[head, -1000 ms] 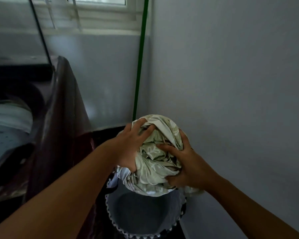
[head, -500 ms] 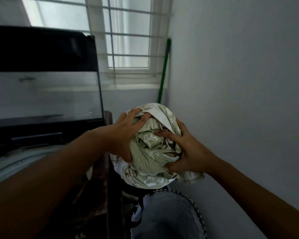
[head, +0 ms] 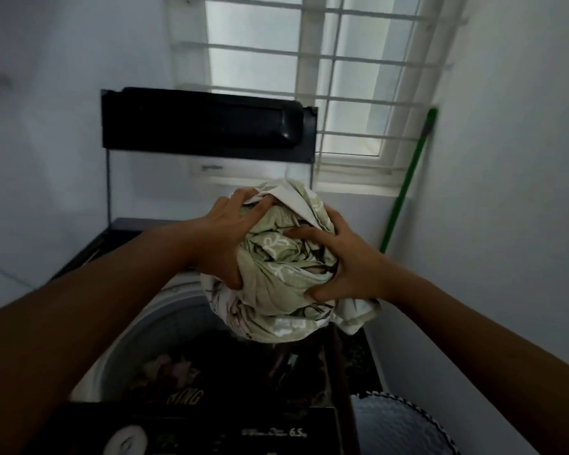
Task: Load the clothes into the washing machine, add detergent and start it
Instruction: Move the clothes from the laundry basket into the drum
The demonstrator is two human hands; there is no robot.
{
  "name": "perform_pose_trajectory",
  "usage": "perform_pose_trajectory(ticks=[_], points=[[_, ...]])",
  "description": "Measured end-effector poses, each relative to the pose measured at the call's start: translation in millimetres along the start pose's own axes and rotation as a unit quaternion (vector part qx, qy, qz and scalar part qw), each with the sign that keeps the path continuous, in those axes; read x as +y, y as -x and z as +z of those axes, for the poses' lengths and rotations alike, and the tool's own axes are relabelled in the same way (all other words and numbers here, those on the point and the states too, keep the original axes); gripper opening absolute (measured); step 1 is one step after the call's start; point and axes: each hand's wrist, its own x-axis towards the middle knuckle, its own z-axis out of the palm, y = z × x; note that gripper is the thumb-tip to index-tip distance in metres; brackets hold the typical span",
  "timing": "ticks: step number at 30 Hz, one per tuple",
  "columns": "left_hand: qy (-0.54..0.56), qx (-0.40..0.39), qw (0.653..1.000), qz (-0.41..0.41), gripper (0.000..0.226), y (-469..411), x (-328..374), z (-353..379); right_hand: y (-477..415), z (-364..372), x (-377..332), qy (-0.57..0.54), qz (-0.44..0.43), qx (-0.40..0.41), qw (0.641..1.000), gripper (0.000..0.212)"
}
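So the left hand [head: 224, 238] and right hand [head: 340, 262] both have fingers dug into a balled-up pale green floral cloth [head: 276, 290], holding it in the air right above the top-loader's open drum [head: 151, 323], lid [head: 204, 123] flipped up, dark clothes [head: 178, 372] down inside.

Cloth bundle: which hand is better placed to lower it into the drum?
Probably the left hand: it grips the cloth bundle on the side above the open drum, while the right hand grips its opposite side, toward the wall.
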Motion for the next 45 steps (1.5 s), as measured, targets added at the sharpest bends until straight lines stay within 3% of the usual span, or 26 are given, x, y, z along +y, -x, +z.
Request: perform_pose_trajectory(ticks=[12,27,31,36,38,45], points=[[0.025,-0.079,0.994,-0.076,0.139,76.9,-103.9,87.7,-67.9,135.5,-19.8,-0.078,0.007,-0.117,0.990,0.088],[0.079,-0.198,0.972,-0.101,0.138,88.4,-138.7,213.7,-64.1,256.3,7.2,-0.118,0.104,-0.271,0.950,0.089],[0.084,-0.280,0.949,-0.118,0.137,88.9,-139.8,232.4,-64.2,277.0,15.5,-0.079,0.141,-0.362,0.918,0.090],[0.083,-0.383,0.915,-0.096,0.117,87.0,-138.3,252.5,-71.8,287.3,12.9,0.042,0.161,-0.512,0.843,0.075],[0.070,-0.392,0.914,-0.077,0.109,85.3,-138.1,258.6,-73.5,285.8,9.8,0.063,0.180,-0.521,0.832,0.067],[0.033,-0.368,0.927,-0.056,0.093,89.8,-131.7,249.2,-70.7,281.8,-0.1,0.089,0.164,-0.479,0.858,0.055]])
